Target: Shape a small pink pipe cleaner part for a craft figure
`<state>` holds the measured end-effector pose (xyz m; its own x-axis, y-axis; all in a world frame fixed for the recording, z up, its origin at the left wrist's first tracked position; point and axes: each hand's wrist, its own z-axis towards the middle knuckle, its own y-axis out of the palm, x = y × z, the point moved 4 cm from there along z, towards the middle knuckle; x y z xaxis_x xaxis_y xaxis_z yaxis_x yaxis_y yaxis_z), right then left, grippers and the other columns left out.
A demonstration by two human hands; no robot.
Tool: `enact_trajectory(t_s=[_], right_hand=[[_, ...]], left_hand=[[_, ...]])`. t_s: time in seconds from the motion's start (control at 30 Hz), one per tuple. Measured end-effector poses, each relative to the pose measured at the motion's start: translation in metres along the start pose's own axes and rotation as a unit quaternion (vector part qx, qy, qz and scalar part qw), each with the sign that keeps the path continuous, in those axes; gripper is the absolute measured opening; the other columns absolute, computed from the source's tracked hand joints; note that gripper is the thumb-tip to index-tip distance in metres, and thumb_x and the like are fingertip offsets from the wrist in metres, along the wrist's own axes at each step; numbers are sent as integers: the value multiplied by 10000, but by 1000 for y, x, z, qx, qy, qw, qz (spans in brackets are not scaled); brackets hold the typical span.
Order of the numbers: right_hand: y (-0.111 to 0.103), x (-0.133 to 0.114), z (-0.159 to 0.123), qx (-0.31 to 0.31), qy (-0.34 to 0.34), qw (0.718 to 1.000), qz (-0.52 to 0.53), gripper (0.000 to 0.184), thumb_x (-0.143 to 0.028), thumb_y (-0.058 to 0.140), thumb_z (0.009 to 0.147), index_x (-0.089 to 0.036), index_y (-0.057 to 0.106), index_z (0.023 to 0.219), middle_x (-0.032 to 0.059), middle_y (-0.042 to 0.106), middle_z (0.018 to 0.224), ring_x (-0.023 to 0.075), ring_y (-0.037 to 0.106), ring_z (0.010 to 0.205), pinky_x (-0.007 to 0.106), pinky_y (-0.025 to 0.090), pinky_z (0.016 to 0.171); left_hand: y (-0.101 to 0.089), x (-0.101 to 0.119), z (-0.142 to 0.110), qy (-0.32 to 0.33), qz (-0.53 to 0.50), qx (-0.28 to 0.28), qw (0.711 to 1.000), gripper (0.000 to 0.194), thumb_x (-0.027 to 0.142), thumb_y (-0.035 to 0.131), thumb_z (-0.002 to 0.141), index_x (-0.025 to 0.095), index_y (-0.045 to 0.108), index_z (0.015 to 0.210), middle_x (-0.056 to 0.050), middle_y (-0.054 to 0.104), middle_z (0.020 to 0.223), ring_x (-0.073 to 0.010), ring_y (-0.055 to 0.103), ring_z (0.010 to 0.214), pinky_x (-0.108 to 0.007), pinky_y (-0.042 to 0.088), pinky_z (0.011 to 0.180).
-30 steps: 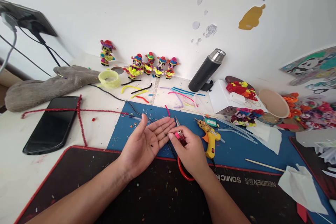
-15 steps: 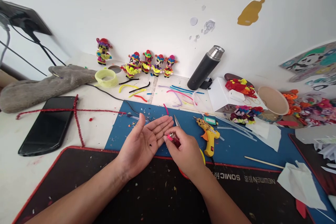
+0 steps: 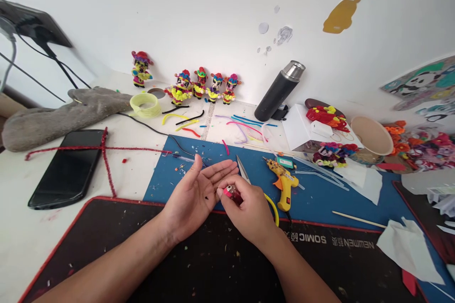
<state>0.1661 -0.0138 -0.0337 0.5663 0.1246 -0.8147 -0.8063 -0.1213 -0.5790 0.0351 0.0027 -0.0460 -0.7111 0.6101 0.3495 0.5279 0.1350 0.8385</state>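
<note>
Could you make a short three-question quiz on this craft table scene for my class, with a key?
1. True or false: the person's left hand is closed in a fist.
2. Where is the small red object with the metal top?
3. Fill in the missing colour: the yellow glue gun lies on a ____ mat.

Key: 1. False; it is open, palm up. 2. In the right hand. 3. Blue.
</note>
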Motion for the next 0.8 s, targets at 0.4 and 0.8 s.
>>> enact_trajectory(t_s=[0.4,0.8], right_hand=[[9,-3,-4,-31,-26,999,-31,179,-152,622,858,-241,727,973,-25,748,712,143,626,544,251,430,573],[7,-5,-4,-21,-14,999,37,173,-187,628,929,-246,758,1028,-12,819,884,145,716,673,241,508,637]], left_hand=[[-1,-5,-4,-26,16,-13,999,700,673,456,1029,77,775,1210,-211,644,1485,-350,355,1568,-438,332,1266],[1,-3,-3,-28,-14,-19,999,723,675,402,1045,76,763,1230,-212,638,1496,-331,394,1554,-434,314,1283]])
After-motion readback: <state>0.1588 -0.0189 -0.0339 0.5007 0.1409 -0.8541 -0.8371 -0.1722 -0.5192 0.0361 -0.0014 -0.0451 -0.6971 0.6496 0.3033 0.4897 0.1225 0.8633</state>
